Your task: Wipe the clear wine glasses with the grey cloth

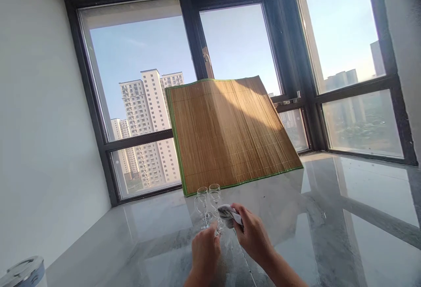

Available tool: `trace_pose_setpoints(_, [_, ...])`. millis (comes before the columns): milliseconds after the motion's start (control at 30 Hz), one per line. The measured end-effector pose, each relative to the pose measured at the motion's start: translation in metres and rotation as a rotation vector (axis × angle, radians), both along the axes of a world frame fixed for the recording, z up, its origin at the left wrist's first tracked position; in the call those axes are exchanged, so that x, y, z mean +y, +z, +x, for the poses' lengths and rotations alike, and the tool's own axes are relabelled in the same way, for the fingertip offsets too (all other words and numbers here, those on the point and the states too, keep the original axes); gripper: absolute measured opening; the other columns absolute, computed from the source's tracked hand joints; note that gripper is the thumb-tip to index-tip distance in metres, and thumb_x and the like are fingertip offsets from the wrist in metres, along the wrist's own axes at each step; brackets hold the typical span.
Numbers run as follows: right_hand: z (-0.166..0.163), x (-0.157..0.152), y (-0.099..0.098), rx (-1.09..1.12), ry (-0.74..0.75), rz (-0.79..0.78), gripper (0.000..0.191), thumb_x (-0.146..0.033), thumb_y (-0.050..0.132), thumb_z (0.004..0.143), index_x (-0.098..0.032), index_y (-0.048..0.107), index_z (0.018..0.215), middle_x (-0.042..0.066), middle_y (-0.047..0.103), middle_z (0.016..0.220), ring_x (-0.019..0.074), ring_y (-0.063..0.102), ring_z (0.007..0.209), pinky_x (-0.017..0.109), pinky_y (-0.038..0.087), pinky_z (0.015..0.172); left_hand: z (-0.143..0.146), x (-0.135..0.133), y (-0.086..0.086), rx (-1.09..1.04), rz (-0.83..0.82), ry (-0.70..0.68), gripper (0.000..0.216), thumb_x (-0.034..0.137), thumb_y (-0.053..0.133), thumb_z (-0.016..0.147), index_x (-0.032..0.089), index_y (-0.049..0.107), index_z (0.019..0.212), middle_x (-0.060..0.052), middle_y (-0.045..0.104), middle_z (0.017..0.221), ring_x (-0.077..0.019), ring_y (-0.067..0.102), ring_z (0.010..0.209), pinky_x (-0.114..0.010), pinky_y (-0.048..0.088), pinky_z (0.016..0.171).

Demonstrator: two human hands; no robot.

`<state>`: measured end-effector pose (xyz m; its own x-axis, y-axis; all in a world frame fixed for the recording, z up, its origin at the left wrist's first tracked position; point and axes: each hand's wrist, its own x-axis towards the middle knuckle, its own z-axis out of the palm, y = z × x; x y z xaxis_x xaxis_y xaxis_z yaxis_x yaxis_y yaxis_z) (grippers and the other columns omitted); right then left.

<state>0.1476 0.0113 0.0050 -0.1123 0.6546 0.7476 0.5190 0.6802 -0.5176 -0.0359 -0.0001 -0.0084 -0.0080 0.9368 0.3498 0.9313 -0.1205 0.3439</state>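
Three small clear stemmed glasses [205, 201] stand close together on the glossy marble counter [329, 217]. My left hand [205, 252] is closed around the base of a glass just in front of them. A little to the right, my right hand [253, 234] is closed on a small grey-and-white cloth [230, 214], which it holds against the top of that glass. Both hands are low in the middle of the head view.
A bamboo mat [226, 133] with a green edge leans against the black-framed window [194, 59] behind the glasses. A white wall [39, 124] runs along the left. A round metal lid [23, 271] shows at the bottom left corner.
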Motion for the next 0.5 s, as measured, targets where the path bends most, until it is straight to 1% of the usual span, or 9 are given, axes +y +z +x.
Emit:
trace_pose_setpoints(67, [0.013, 0.008, 0.000, -0.006, -0.150, -0.032, 0.041, -0.011, 0.043, 0.085, -0.024, 0.050, 0.123, 0.013, 0.069, 0.120, 0.0268, 0.065, 0.106, 0.035, 0.048, 0.083, -0.001, -0.001, 0.003, 0.030, 0.001, -0.001, 0.047, 0.018, 0.047, 0.088, 0.023, 0.063, 0.132, -0.013, 0.076, 0.100, -0.0291, 0.070, 0.094, -0.033, 0.045, 0.077])
trace_pose_setpoints(100, [0.018, 0.012, -0.001, -0.028, -0.189, -0.065, 0.047, -0.008, 0.041, 0.083, -0.023, 0.048, 0.128, 0.014, 0.068, 0.121, 0.0269, 0.065, 0.108, 0.035, 0.048, 0.082, -0.001, -0.001, 0.004, 0.044, 0.002, 0.003, 0.047, 0.018, 0.046, 0.089, 0.023, 0.063, 0.133, -0.012, 0.076, 0.101, -0.0282, 0.070, 0.095, -0.033, 0.044, 0.077])
trace_pose_setpoints(133, [0.022, 0.015, -0.003, -0.066, -0.192, -0.105, 0.054, -0.006, 0.041, 0.081, -0.023, 0.046, 0.132, 0.013, 0.069, 0.120, 0.0263, 0.066, 0.106, 0.034, 0.047, 0.081, -0.001, -0.001, 0.005, 0.060, 0.004, 0.005, 0.047, 0.018, 0.046, 0.089, 0.023, 0.062, 0.133, -0.012, 0.076, 0.100, -0.0271, 0.070, 0.094, -0.031, 0.044, 0.077])
trace_pose_setpoints(167, [0.025, 0.017, -0.005, -0.113, -0.162, -0.145, 0.061, -0.004, 0.041, 0.078, -0.023, 0.045, 0.136, 0.012, 0.071, 0.117, 0.0251, 0.066, 0.102, 0.033, 0.046, 0.079, -0.002, -0.001, 0.005, 0.080, 0.007, 0.006, 0.046, 0.017, 0.046, 0.089, 0.024, 0.063, 0.132, -0.011, 0.075, 0.098, -0.0261, 0.070, 0.093, -0.030, 0.043, 0.076])
trace_pose_setpoints(233, [0.025, 0.021, -0.009, -0.189, -0.043, -0.217, 0.071, -0.003, 0.045, 0.072, -0.025, 0.044, 0.139, 0.007, 0.073, 0.105, 0.0217, 0.066, 0.091, 0.030, 0.045, 0.075, -0.002, 0.000, 0.005, 0.129, 0.011, -0.004, 0.044, 0.014, 0.047, 0.088, 0.026, 0.067, 0.125, -0.009, 0.074, 0.094, -0.0243, 0.069, 0.090, -0.029, 0.042, 0.075])
trace_pose_setpoints(300, [0.021, 0.023, -0.013, -0.172, 0.080, -0.284, 0.075, -0.005, 0.049, 0.067, -0.025, 0.047, 0.139, 0.003, 0.072, 0.092, 0.0182, 0.063, 0.080, 0.028, 0.043, 0.073, -0.004, 0.001, 0.005, 0.170, 0.010, -0.034, 0.043, 0.011, 0.048, 0.084, 0.027, 0.070, 0.118, -0.008, 0.072, 0.091, -0.0233, 0.068, 0.089, -0.028, 0.041, 0.076])
trace_pose_setpoints(333, [0.019, 0.024, -0.014, -0.110, 0.141, -0.327, 0.076, -0.006, 0.050, 0.064, -0.025, 0.049, 0.138, 0.001, 0.070, 0.085, 0.0167, 0.061, 0.075, 0.027, 0.042, 0.070, -0.004, 0.001, 0.006, 0.182, 0.009, -0.052, 0.044, 0.010, 0.049, 0.082, 0.027, 0.071, 0.116, -0.008, 0.072, 0.091, -0.0231, 0.067, 0.088, -0.028, 0.041, 0.076])
trace_pose_setpoints(400, [0.016, 0.024, -0.013, 0.092, 0.294, -0.447, 0.077, -0.009, 0.051, 0.060, -0.024, 0.050, 0.136, -0.003, 0.063, 0.073, 0.0142, 0.055, 0.065, 0.025, 0.039, 0.062, -0.006, 0.000, 0.008, 0.178, 0.012, -0.085, 0.046, 0.009, 0.049, 0.081, 0.028, 0.071, 0.117, -0.007, 0.071, 0.089, -0.0228, 0.067, 0.088, -0.028, 0.041, 0.076])
trace_pose_setpoints(500, [0.018, 0.023, -0.005, 0.441, 0.546, -0.636, 0.077, -0.014, 0.056, 0.056, -0.021, 0.050, 0.133, -0.008, 0.056, 0.063, 0.0118, 0.047, 0.054, 0.023, 0.033, 0.052, -0.005, -0.001, 0.012, 0.113, 0.042, -0.135, 0.043, 0.012, 0.047, 0.082, 0.027, 0.073, 0.114, -0.007, 0.070, 0.087, -0.0227, 0.066, 0.085, -0.028, 0.041, 0.074])
